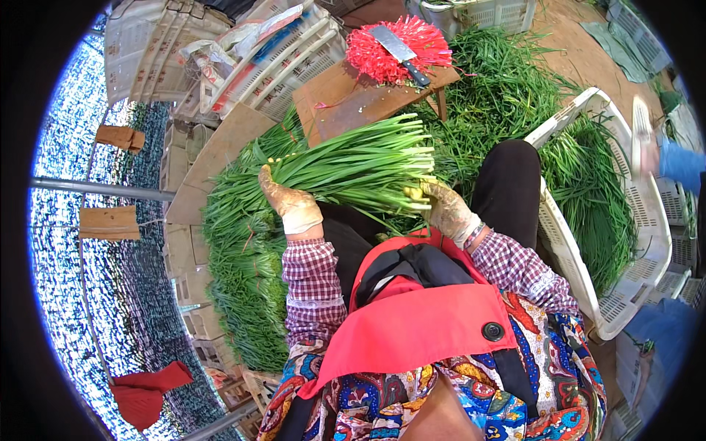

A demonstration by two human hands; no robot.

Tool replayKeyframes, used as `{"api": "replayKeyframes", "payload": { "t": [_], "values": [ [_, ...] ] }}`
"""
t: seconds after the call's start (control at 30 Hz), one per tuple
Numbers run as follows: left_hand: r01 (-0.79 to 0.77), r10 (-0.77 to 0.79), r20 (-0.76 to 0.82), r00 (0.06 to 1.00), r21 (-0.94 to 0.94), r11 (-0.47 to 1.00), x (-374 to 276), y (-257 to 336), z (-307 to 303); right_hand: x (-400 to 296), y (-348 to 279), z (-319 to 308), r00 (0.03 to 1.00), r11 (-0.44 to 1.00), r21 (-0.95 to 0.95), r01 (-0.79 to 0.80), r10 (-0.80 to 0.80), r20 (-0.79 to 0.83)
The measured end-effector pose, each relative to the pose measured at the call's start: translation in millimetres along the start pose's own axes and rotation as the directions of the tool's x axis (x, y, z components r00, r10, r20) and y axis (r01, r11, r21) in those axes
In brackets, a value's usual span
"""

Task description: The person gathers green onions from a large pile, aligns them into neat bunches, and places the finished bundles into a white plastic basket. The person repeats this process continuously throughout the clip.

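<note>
In front of my lap a thick bunch of garlic chives (353, 160) lies sideways, white stem ends to the right and leafy ends to the left. My left hand (289, 201), in a stained glove, grips it from below near the leaves, the thumb on the near side and yellow fingertips showing beyond. At the stem ends, my right hand (448, 212), also gloved, holds the lower stems between thumb and fingers. Beyond the bunch stands a low wooden bench (345, 105). On it a cleaver (392, 44) rests over a heap of red plastic ties (361, 55).
Tied chive bundles (248, 308) are piled at my left. Loose chives (491, 82) cover the ground ahead. A white plastic crate (568, 256) holding chives stands by my right knee, with another person's blue sleeve (681, 165) past it. Stacked crates (292, 66) stand at the back left.
</note>
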State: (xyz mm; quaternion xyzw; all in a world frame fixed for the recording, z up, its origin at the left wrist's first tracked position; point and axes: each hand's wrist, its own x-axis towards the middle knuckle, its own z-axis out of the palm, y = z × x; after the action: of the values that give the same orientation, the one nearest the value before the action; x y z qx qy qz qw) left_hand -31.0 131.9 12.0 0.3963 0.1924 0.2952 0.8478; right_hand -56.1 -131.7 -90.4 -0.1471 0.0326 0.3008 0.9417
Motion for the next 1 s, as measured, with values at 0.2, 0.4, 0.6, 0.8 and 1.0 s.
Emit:
{"api": "replayKeyframes", "payload": {
  "t": [0.2, 0.4, 0.6, 0.8, 1.0],
  "values": [
    [0.026, -0.022, -0.056, 0.998, 0.073, 0.997, 4.6, -0.9, -2.8, 7.9, -18.6, -33.9, 0.992, 0.989, -0.080, 0.122, -0.125, -0.031],
    [-0.019, 0.026, -0.066, 0.997, 0.100, 0.995, 2.2, 12.9, 1.8, -5.8, -73.5, -57.9, 0.895, 0.895, 0.034, 0.445, -0.445, 0.002],
    [-0.052, 0.058, -0.046, 0.997, 0.123, 0.991, 6.9, 8.6, -5.2, 9.3, -50.1, 14.8, 0.877, 0.549, -0.741, 0.385, -0.468, 0.109],
    [-0.062, 0.072, -0.084, 0.994, 0.125, 0.990, -2.6, 2.7, 7.4, 34.5, -23.1, 1.5, 0.900, 0.603, -0.770, 0.206, -0.427, -0.093],
    [-0.030, 0.034, -0.048, 0.998, 0.083, 0.996, 3.5, -2.0, -1.0, 32.6, -12.5, 8.5, 0.872, 0.797, -0.516, 0.313, -0.456, -0.176]
  ]
}}
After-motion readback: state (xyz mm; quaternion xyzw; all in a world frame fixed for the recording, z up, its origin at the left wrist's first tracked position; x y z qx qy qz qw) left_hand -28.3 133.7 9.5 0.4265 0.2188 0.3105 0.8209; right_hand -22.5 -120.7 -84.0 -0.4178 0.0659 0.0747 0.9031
